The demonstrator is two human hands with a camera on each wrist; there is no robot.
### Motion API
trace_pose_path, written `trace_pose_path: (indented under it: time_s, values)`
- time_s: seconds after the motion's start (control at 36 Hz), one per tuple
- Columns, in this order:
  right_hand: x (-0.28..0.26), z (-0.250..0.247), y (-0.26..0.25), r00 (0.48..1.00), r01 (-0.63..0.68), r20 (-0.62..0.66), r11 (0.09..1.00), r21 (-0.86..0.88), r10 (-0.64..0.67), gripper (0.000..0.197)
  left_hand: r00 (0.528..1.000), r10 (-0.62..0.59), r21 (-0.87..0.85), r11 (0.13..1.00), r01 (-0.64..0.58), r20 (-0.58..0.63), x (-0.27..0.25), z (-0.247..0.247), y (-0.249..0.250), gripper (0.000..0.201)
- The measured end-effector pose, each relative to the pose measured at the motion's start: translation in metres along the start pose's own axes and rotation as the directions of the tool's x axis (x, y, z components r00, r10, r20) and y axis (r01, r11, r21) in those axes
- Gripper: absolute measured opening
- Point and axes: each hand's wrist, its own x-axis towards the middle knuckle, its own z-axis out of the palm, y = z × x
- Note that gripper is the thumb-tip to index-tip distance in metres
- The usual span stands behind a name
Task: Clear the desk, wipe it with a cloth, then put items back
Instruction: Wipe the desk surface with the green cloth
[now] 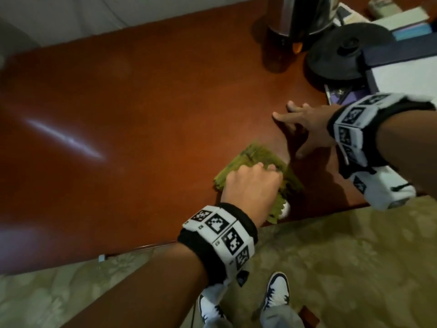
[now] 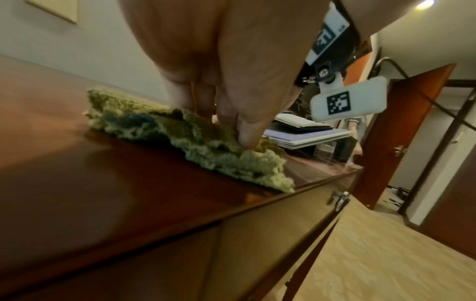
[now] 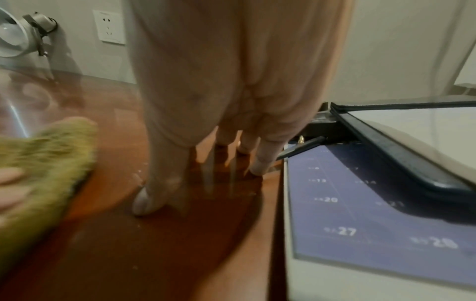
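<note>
A crumpled green cloth (image 1: 257, 153) (image 2: 154, 122) (image 3: 46, 154) lies on the red-brown desk (image 1: 142, 102) close to its front edge. My left hand (image 1: 267, 169) (image 2: 231, 126) is on top of it, knuckles up, with fingers and thumb curled down into the fabric and bunching it. Just to the right, my right hand (image 1: 295, 129) (image 3: 206, 173) stands with spread, straight fingers. Its fingertips (image 3: 144, 203) touch the bare desk beside a calendar sheet (image 3: 360, 213). It holds nothing.
At the desk's back right stand a metal kettle (image 1: 305, 17) and its round black base (image 1: 347, 50). A dark-edged pad (image 1: 406, 79) (image 3: 412, 163) lies on the calendar, with books (image 1: 411, 22) behind. Patterned carpet (image 1: 331, 256) lies below the front edge.
</note>
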Motion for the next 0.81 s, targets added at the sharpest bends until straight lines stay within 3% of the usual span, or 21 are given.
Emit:
trace_pose_path:
  time_s: [0.11, 0.19, 0.33, 0.44, 0.58, 0.81]
  values:
    - [-0.002, 0.006, -0.021, 0.995, -0.095, -0.025, 0.980, 0.177, 0.101, 0.115, 0.989, -0.147, -0.026, 0.989, 0.147, -0.003, -0.029, 0.001, -0.039, 0.029]
    - [0.000, -0.003, -0.049, 0.983, -0.136, -0.083, 0.956, 0.260, 0.163, 0.102, 0.969, -0.246, -0.031, 0.969, 0.246, -0.002, -0.050, 0.003, -0.068, 0.030]
    - [0.012, -0.029, -0.132, 0.974, 0.057, -0.228, 0.977, 0.207, -0.009, 0.096, 0.901, -0.435, -0.085, 0.898, 0.432, -0.009, -0.080, 0.003, -0.113, 0.033]
    - [0.017, -0.034, -0.202, 0.972, 0.151, -0.210, 0.959, 0.238, -0.101, 0.093, 0.868, -0.496, -0.093, 0.866, 0.491, -0.029, -0.102, 0.005, -0.139, 0.033]
    - [0.017, -0.032, -0.256, 0.974, 0.154, -0.199, 0.962, 0.226, -0.109, 0.090, 0.835, -0.550, -0.119, 0.830, 0.544, -0.023, -0.145, 0.016, -0.181, 0.033]
    - [0.010, -0.024, -0.311, 0.974, 0.208, -0.123, 0.965, 0.159, -0.190, 0.102, 0.754, -0.657, -0.161, 0.747, 0.645, -0.026, -0.202, 0.035, -0.251, 0.031]
